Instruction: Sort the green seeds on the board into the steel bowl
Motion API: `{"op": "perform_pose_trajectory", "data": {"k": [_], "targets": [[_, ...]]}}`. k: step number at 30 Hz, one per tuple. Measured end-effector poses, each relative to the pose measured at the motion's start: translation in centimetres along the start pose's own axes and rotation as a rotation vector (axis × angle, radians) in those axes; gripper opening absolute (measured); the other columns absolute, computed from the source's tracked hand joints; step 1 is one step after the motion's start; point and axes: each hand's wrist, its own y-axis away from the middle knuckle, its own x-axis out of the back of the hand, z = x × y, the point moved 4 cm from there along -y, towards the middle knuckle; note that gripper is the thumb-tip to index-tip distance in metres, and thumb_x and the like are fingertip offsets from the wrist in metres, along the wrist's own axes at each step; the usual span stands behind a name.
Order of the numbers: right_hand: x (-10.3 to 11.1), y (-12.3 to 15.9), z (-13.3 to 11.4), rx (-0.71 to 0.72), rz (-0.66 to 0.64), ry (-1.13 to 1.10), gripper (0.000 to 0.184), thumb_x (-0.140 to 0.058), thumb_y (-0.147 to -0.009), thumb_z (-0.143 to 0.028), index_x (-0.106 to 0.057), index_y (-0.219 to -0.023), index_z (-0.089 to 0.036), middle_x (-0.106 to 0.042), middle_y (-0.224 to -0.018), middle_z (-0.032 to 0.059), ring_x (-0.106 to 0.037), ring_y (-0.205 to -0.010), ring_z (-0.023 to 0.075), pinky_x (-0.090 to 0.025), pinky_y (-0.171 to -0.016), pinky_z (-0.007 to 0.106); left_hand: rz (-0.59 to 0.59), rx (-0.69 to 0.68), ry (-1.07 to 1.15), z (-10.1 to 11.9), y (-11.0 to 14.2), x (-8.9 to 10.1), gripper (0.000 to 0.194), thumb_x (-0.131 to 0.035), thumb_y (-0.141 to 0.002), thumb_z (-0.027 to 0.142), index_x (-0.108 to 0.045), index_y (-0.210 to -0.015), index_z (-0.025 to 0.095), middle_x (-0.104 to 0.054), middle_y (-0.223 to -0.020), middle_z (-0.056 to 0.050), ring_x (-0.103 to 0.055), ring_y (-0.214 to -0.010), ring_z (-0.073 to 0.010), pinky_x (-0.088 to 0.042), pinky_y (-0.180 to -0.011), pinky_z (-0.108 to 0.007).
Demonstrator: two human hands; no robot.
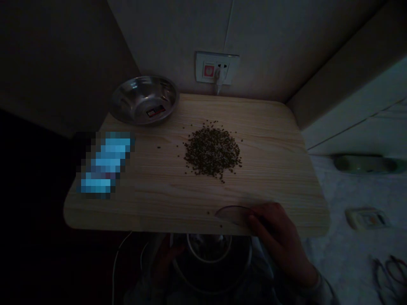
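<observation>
A heap of small dark seeds point(212, 151) lies in the middle of a light wooden table point(273, 140). At the near edge my right hand point(280, 237) rests on the tabletop, its fingers closed on a small clear lid-like disc point(231, 214). Below the edge my left hand point(165, 258) grips the rim of a round bowl point(210, 258) held under the table's edge; something dark lies in it. The scene is very dim.
An empty steel bowl point(143, 99) with a red sticker stands at the table's back left. A blurred lit screen point(104, 163) lies at the left. A wall socket point(216, 67) with a plugged cable is behind. Scissors point(389, 273) and small objects lie on the floor at right.
</observation>
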Motion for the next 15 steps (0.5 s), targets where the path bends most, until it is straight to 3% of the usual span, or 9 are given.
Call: {"op": "perform_pose_trajectory", "data": {"k": [5,12,15], "targets": [[-0.2,0.1,-0.7,0.071,-0.062,0.013,0.009,-0.048,-0.078,-0.024,-0.056,-0.081,-0.020,-0.060,-0.067,0.0010,-0.052,-0.065,0.0144,-0.038,-0.063,0.031,-0.028,-0.038,0.003,0.5,0.4,-0.2,0.035,-0.066,-0.049,0.024,-0.066,-0.084,0.019,-0.067,-0.092,-0.008,-0.056,-0.096,-0.0320,-0.041,-0.084,-0.041],[-1.3,0.0,-2.0,0.160,-0.275,-0.028,0.009,-0.049,-0.076,-0.020,-0.057,-0.076,-0.021,-0.057,-0.062,-0.0015,-0.048,-0.064,0.0127,-0.031,-0.065,0.031,-0.034,0.093,-0.049,-0.3,-0.3,0.2,0.026,-0.071,-0.040,0.028,-0.064,-0.063,0.019,-0.068,-0.069,-0.007,-0.058,-0.089,-0.0346,-0.044,-0.080,-0.044],[-1.1,-0.1,-1.9,0.143,-0.280,-0.073,0.008,-0.048,-0.077,-0.020,-0.056,-0.075,-0.020,-0.057,-0.064,-0.0011,-0.048,-0.065,0.0127,-0.034,-0.066,0.032,-0.036,0.056,-0.037,0.3,0.0,0.1,0.028,-0.069,-0.041,0.026,-0.066,-0.068,0.020,-0.068,-0.073,-0.008,-0.056,-0.094,-0.0348,-0.042,-0.083,-0.044]]}}
